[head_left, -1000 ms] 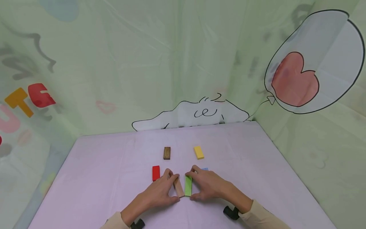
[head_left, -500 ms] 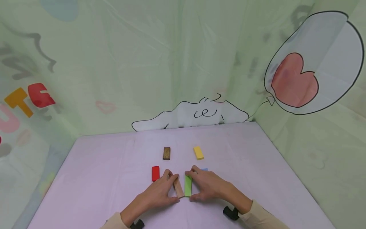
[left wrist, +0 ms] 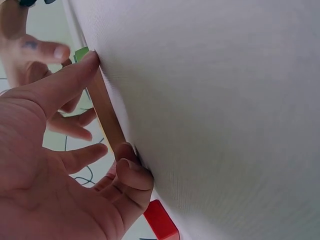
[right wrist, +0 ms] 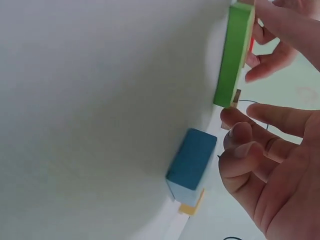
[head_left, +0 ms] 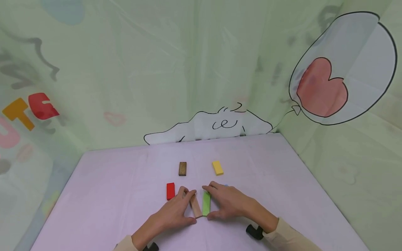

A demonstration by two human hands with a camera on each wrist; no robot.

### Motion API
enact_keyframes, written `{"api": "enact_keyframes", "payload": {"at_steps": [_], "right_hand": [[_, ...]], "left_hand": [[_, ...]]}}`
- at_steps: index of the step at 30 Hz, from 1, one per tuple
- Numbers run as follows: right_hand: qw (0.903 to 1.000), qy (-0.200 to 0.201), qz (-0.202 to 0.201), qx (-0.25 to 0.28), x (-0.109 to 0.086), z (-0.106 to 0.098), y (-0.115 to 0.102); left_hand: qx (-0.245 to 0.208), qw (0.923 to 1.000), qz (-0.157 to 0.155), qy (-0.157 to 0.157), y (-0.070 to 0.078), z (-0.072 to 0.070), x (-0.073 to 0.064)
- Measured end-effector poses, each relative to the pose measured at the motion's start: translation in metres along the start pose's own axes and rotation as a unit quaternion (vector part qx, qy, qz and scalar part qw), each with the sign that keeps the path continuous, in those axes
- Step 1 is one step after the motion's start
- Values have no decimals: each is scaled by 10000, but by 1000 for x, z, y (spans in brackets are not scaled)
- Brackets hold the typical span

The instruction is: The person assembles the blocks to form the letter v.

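Note:
In the head view my left hand (head_left: 174, 210) holds a plain wooden block (head_left: 196, 206) lengthwise, thumb at its near end and fingers at its far end. A green block (head_left: 206, 204) lies beside it, the near ends close together and the far ends spread apart. My right hand (head_left: 230, 202) is around the green block; in the right wrist view its fingers (right wrist: 240, 155) are slightly away from the block's far end, and the thumb is near the other end. A blue block (right wrist: 192, 159) lies beyond those fingers, mostly hidden by the right hand in the head view.
A red block (head_left: 170, 191) lies just left of my left hand. Farther back are a dark brown block (head_left: 183, 168) and a yellow block (head_left: 217, 168). All rest on a pale cloth-covered table (head_left: 125, 181), with printed curtains (head_left: 163, 69) behind and at the sides.
My right fingers have lifted slightly off the far end of the green block. The left hand and both blocks stay in place; the head view has shifted a little.

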State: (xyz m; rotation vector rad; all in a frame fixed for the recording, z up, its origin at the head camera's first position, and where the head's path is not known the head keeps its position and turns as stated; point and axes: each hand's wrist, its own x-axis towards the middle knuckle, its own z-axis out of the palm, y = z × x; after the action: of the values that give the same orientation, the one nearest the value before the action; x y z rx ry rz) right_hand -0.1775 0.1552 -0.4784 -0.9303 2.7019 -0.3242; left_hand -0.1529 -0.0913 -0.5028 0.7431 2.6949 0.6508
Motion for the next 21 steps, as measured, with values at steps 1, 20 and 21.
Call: {"api": "enact_keyframes", "payload": {"at_steps": [1, 20, 21], "right_hand": [[10000, 31, -12, 16, 0, -2, 0], [9948, 849, 563, -19, 20, -26, 38], [9946, 855, 583, 27, 21, -26, 42]], "left_hand": [[-22, 10000, 21, 7, 0, 0, 0], [166, 9984, 358, 415, 0, -1, -13], [186, 9979, 394, 469, 1, -1, -13]]}}
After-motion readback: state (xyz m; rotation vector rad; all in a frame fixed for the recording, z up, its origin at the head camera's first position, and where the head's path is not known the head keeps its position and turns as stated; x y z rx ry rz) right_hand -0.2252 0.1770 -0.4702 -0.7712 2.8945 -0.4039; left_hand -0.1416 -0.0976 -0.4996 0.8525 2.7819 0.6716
